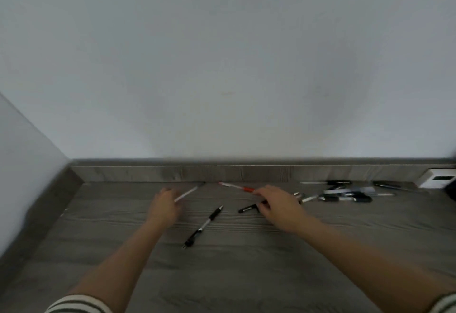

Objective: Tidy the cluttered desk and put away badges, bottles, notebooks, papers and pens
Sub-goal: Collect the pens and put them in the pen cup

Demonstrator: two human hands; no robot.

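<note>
My striped sleeves (74,305) sit at the bottom edge, and both forearms reach out over the grey wood-grain bench (246,275). Between my arms a black-and-silver pen (203,226) lies slantwise on the bench, touched by neither hand. My left grip (164,205) is curled around the near end of a white pen (188,192), whose far tip points toward the back rail (138,173). My right grip (278,206) arches over a black pen (249,208) with its fingers bent down. I cannot tell through the blur whether it is clamped on the pen or only touching it. A red-and-white pen (237,187) lies just past its fingertips. Farther right a heap of pens (345,195) lies near the rail, and a white box (436,178) stands against the rail beyond it.
</note>
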